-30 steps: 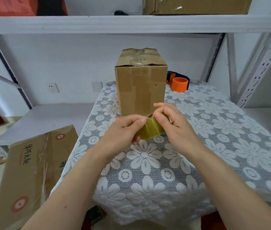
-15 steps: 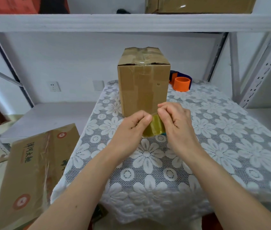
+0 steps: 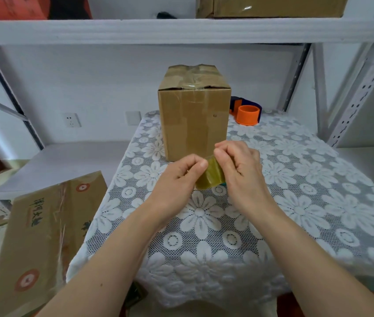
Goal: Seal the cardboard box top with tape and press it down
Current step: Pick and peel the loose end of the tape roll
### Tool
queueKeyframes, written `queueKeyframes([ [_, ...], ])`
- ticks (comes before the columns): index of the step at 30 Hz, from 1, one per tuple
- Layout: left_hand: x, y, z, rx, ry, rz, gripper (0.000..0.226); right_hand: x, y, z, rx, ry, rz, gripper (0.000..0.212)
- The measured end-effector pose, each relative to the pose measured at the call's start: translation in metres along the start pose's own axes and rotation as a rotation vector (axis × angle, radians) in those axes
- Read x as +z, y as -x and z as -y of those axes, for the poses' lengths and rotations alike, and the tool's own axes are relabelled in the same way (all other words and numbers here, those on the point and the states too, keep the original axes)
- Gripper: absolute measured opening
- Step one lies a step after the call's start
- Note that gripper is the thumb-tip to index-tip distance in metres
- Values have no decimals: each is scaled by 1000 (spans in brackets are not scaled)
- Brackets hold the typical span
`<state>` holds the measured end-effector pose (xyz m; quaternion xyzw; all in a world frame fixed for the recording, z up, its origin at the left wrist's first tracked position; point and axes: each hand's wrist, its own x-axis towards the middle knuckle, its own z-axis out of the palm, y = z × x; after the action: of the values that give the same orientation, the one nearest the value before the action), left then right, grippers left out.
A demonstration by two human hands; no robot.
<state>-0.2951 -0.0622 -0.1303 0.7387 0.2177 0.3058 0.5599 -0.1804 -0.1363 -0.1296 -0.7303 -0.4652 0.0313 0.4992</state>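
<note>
So the person has the roll of tape [image 3: 210, 173] pinched between both hands, held just above the worktop [image 3: 307, 202] and right in front of the cardboard box [image 3: 194, 120]. The left hand [image 3: 176, 179] has its grip closed on the near side of the roll, thumb and forefinger pressed at the top edge, and the right hand [image 3: 238, 165] has its grip wrapped on the far side with fingertips curled over the top. Looks like they're hunting for the free end of the tape, or just starting to peel it.

The box stands upright toward the back of the lace-covered worktop, well clear of the edges. Its top flaps are folded shut and there's already some shiny tape across the seam, a bit wrinkled in the middle, so it probably needs another strip or a firmer press.

If it were me doing this step: get a fingernail under the loose end and peel slow, because that thin clear tape splits into slivers if it's yanked at an angle. Pull enough to overhang both sides of the box, keep it taut so it doesn't fold back on itself, then lay it along the seam and rub from the middle outward.

There's an orange dispenser [image 3: 247, 113] sitting behind the box to the right, which honestly might make this easier.
</note>
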Motion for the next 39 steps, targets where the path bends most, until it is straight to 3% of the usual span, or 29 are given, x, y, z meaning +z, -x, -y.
queueKeyframes([
  [7,-1,-1,3,-100,127,95,19,-5,0,-2,14,-46,-14,22],
  [15,4,-5,4,-108,321,56,24,2,5,-3,-236,19,-248,15],
  [27,0,0,6,-108,301,-15,26,5,8,-6,-238,-54,-98,8],
  [30,-1,-1,6,-110,290,-13,27,3,8,-4,-215,-119,-93,17],
  [39,-2,1,6,-112,287,-21,28,3,6,-11,-244,-102,-71,2],
])
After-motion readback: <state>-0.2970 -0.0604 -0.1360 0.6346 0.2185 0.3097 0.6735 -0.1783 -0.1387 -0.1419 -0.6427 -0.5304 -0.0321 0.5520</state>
